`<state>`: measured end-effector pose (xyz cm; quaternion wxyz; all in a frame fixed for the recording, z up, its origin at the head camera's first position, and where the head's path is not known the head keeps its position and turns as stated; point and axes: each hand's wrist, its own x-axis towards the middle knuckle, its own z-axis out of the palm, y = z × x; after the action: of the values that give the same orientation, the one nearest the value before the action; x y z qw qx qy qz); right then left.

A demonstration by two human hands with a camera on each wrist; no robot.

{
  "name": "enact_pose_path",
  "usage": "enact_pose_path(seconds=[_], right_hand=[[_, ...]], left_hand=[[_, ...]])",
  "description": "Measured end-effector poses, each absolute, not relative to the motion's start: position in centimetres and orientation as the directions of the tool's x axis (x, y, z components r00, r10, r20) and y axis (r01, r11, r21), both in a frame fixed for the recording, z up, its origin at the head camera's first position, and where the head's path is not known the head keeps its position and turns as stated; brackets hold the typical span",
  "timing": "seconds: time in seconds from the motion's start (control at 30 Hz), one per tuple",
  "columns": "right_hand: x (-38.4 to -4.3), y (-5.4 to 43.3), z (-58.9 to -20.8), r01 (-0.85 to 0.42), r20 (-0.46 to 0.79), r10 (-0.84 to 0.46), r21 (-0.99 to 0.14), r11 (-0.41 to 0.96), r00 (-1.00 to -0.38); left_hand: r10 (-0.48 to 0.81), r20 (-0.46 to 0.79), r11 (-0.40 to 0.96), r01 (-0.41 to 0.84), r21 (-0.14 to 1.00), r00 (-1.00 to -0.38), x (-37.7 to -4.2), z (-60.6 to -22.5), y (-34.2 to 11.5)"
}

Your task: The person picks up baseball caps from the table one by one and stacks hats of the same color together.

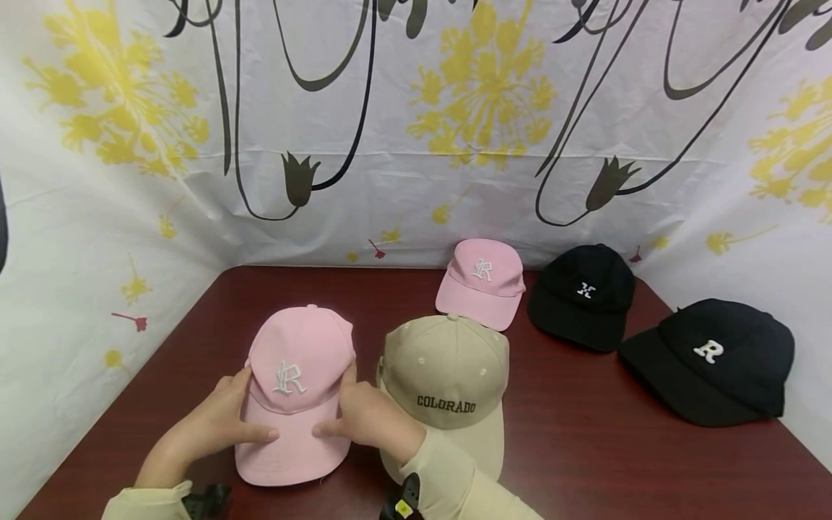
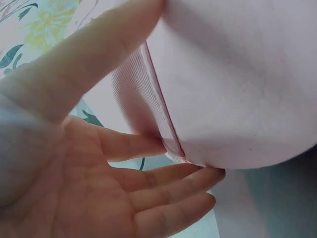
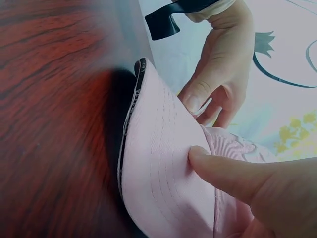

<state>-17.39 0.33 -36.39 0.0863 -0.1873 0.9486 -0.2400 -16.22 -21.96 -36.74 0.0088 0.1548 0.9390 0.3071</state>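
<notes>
At front left on a dark red wood-grain tabletop [image 1: 572,448]: a pink baseball cap [image 1: 299,401] with a white letter R, crown up, brim toward the camera's wearer. Held from both sides. Left hand [image 1: 214,422]: thumb on top of the brim, fingers fairly straight against the cap's lower edge, a light, partly open hold. Right hand [image 1: 373,415]: thumb on the brim too, index finger along the crown, remaining fingers hidden; partly closed on the cap, firmness impossible to tell. Contact between cap and tabletop: also impossible to tell.

Just beside it, partly behind the right forearm, a beige "COLORADO" cap [image 1: 448,368]. Farther back and to the right, a second pink cap [image 1: 484,278], a black cap with a small white emblem [image 1: 585,307] and a black cap with a white R [image 1: 728,368].

Step in hand, apparently: steadying or placing the pink cap. Next move, probably: even pressure from both sides, then a level shift or gentle release, clear of the beige neighbour.
</notes>
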Motion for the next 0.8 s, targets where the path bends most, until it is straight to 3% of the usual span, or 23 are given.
enact_pose_path(seconds=[0.8], right_hand=[[-18.05,0.08,-36.84,-0.35,-0.099,-0.412,-0.371,0.86,-0.906]], left_hand=[[0.278,-0.04,0.784,0.202,0.587,-0.96,-16.8,-37.5,-22.2]])
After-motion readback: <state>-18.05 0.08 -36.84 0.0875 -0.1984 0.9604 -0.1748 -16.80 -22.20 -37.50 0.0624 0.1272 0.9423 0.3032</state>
